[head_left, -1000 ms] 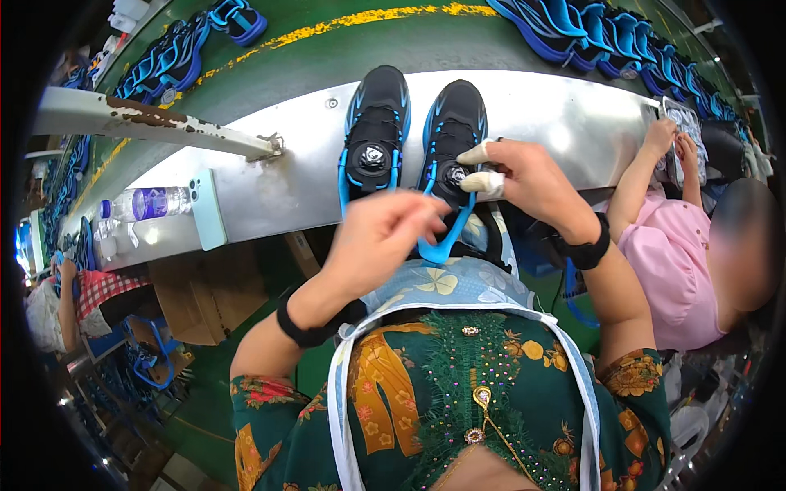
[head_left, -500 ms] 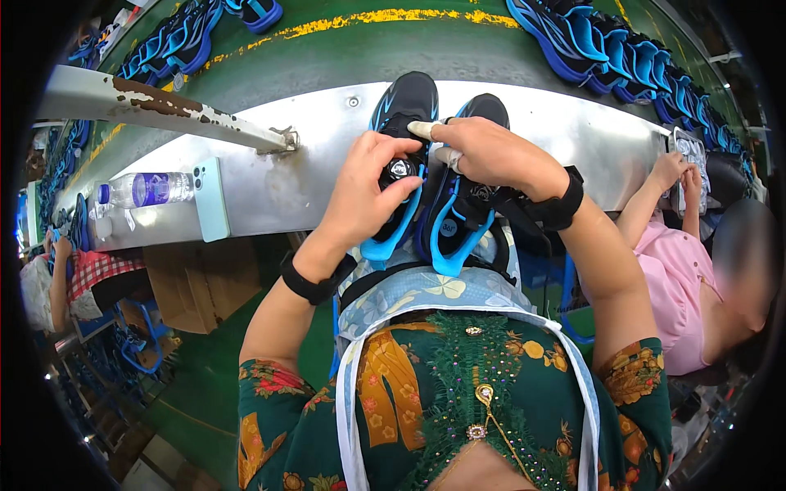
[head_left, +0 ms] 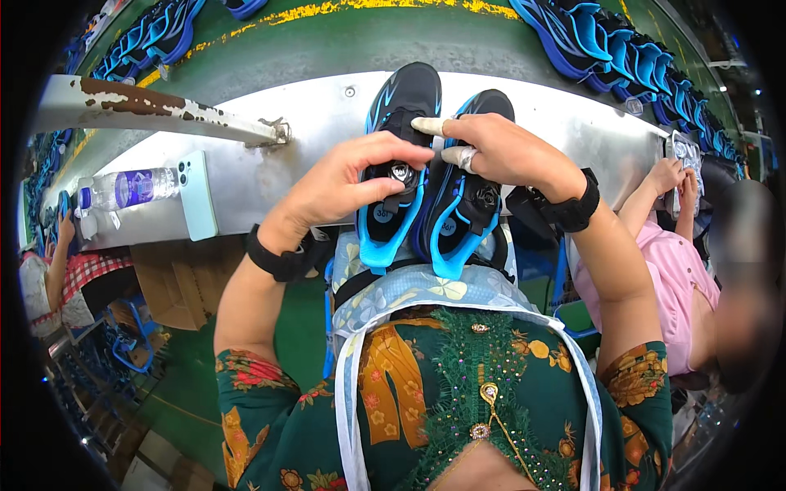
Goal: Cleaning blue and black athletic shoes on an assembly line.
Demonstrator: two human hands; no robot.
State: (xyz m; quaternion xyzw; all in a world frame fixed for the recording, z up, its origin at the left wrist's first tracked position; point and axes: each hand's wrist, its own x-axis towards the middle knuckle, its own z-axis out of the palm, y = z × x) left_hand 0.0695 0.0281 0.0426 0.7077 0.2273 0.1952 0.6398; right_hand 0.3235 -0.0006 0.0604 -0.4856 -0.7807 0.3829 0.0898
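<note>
A pair of black running shoes with bright blue collars stands side by side, toes away from me, on the metal bench's near edge: the left shoe and the right shoe. My left hand is over the left shoe, thumb and fingers apart around a round black dial on its tongue. My right hand lies over the right shoe, its index finger stretched across to the left shoe's laces area. Pale covers sheathe two of its fingertips; its thumb is hidden.
On the metal bench are a light-green phone, a water bottle and a rusty white post. Rows of similar shoes line the far side. A person in pink works at right, another at left.
My left hand has drawn back leftward, uncovering more of the left shoe's dial and collar. My right hand has shifted slightly right, its index finger still on the left shoe.
</note>
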